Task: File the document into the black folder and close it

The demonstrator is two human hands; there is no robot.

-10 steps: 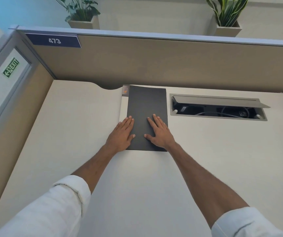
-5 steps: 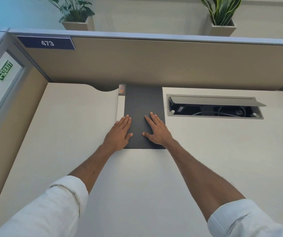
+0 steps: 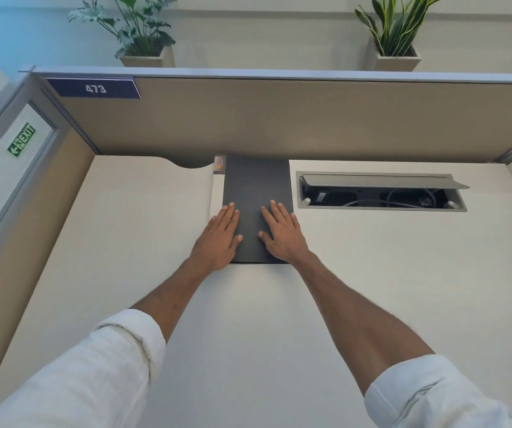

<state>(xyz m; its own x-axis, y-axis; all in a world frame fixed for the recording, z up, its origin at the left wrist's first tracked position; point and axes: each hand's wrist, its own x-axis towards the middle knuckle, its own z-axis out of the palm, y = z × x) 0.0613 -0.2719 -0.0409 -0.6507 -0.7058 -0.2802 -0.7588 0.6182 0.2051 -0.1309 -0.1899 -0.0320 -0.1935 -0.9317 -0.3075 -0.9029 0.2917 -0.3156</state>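
Note:
The black folder (image 3: 256, 183) lies shut and flat on the white desk, its far end against the partition. A strip of the white document (image 3: 216, 193) sticks out along its left edge, with an orange mark at the far corner. My left hand (image 3: 219, 236) rests palm down over the folder's near left edge, fingers spread, partly on the white strip. My right hand (image 3: 282, 233) lies flat on the folder's near right part, fingers apart. Neither hand grips anything.
An open cable hatch (image 3: 381, 191) with wires is sunk into the desk (image 3: 372, 288) right of the folder. A beige partition (image 3: 279, 118) closes the back and sides. Two potted plants (image 3: 143, 32) stand behind it. The partition's left end bears a 473 label (image 3: 95, 88).
Both hands stay flat on the shut folder; only the camera view has shifted slightly.

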